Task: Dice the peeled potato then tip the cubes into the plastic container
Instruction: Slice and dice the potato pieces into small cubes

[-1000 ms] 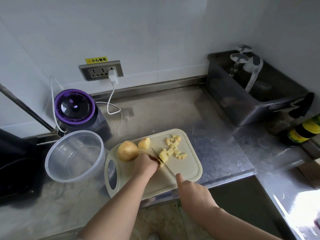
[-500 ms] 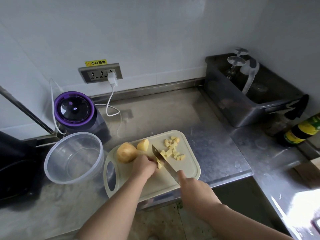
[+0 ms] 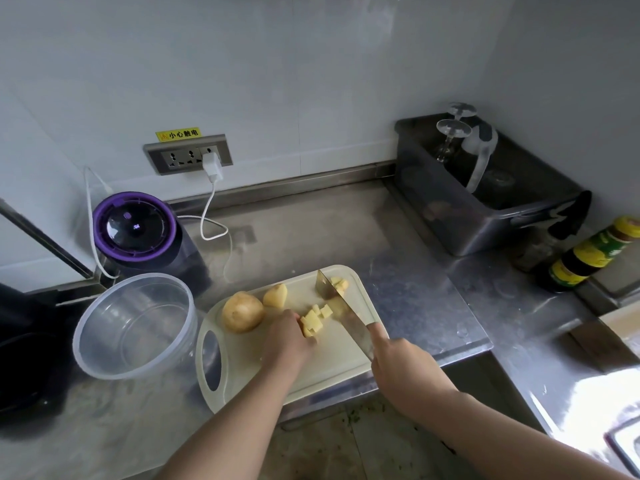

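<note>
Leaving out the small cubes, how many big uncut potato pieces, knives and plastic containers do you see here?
Big uncut potato pieces: 2
Knives: 1
Plastic containers: 1
Total: 4

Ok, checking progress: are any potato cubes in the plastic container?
No, the plastic container holds nothing; the cubes lie on the cutting board.

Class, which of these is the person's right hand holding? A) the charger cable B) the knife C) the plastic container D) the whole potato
B: the right hand grips the knife over the cutting board, while the left hand holds the cut potato.
</note>
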Demonstrator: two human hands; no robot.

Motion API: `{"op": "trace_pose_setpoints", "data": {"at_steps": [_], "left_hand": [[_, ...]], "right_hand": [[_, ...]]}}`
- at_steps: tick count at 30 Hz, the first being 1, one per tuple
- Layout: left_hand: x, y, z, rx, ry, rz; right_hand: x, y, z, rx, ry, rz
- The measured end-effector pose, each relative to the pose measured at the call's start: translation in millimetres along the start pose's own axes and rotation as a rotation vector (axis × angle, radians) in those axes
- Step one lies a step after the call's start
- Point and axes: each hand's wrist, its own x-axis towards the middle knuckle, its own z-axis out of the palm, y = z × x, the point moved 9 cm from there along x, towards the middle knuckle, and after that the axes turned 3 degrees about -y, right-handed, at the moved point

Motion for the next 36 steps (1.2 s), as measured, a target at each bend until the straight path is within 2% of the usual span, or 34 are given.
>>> {"op": "trace_pose_setpoints", "data": {"at_steps": [7,14,18,25,30,36], "left_hand": [[-3,-1,-1,-0.023,-0.005,0.015],[2,-2,-4,-0.155,-0.103,-0.041],[6,-4,-2,-0.276,-0.182,-0.108],[8,-6,2,-0.299,-0.267,-0.172],[7,-13,12,-0.413,-0.314,-0.275],[-8,-5,27,-0.506,-0.344,-0.319]], "right_hand": [[0,2,4,0.014,0.009,0.009],[1,4,7,0.004,0.000,0.015],[1,5,11,-0.001,-0.006,0.023],[2,8,16,-0.005,-0.010,0.030],[3,13,16,-0.012,0.003,0.046],[3,20,13,-0.006,0.019,0.068]]}}
